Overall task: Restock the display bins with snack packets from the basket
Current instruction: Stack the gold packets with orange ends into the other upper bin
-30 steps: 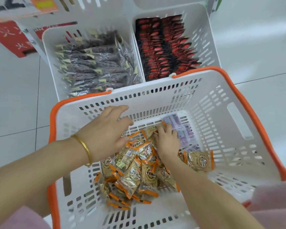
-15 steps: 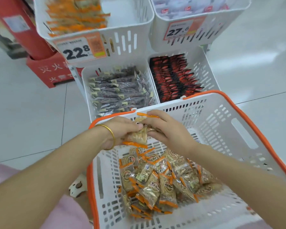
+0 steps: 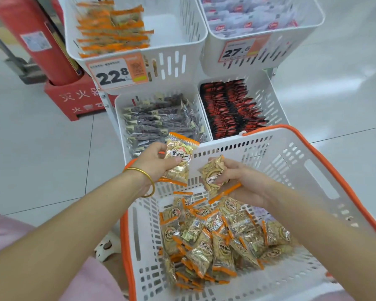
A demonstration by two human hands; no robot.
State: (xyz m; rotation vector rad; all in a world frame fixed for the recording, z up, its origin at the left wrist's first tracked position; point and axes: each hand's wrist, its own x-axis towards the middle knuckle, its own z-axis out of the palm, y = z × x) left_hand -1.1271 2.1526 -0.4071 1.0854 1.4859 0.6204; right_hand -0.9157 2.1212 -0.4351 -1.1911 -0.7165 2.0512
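Observation:
A white basket (image 3: 295, 170) with an orange rim sits in front of me, holding a heap of several clear snack packets (image 3: 217, 240) with orange ends. My left hand (image 3: 154, 161) grips one such packet (image 3: 179, 158) upright above the basket's far left corner. My right hand (image 3: 241, 181) holds a second packet (image 3: 213, 177) just right of it, over the basket. The upper left display bin (image 3: 182, 51), marked 22.8, holds a row of the same orange-ended packets (image 3: 113, 29) on its left side.
The upper right bin (image 3: 287, 40) holds white packets. Below, a bin of dark packets (image 3: 161, 120) and a bin of red-black packets (image 3: 230, 107) stand behind the basket. A red fire-extinguisher stand (image 3: 74, 98) is at the left on the tiled floor.
Both hands left the heap in the basket, lifted packets to its far rim, then drew apart, each holding one. The view tilted up to show the upper bins.

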